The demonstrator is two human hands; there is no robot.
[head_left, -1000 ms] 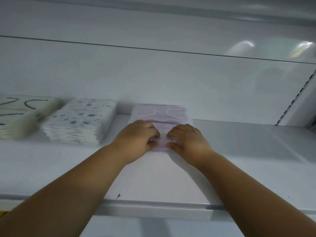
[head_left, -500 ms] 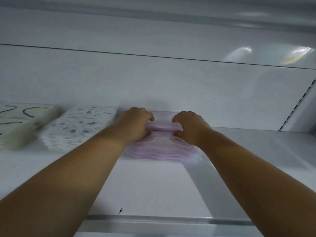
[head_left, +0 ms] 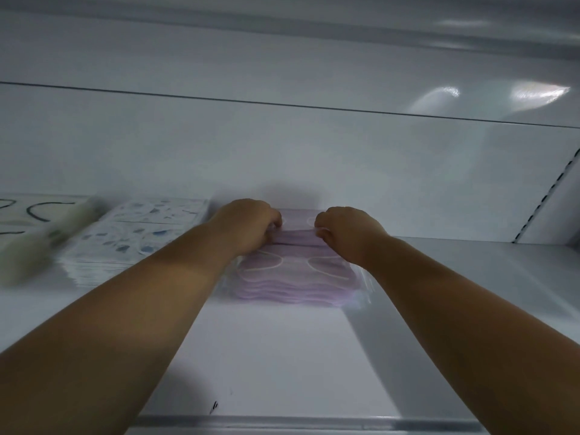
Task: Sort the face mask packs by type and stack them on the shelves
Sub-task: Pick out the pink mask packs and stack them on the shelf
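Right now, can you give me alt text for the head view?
Both hands, left hand and right hand, grip a purple mask pack stack on a white shelf; a blue-speckled mask stack sits left.

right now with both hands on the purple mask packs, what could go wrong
1. The purple stack looks fanned out at its near edge; if the left hand and right hand let go unevenly, the slick packs may slide apart.
2. The blue-patterned stack sits close beside the left forearm; a sideways move could knock it.
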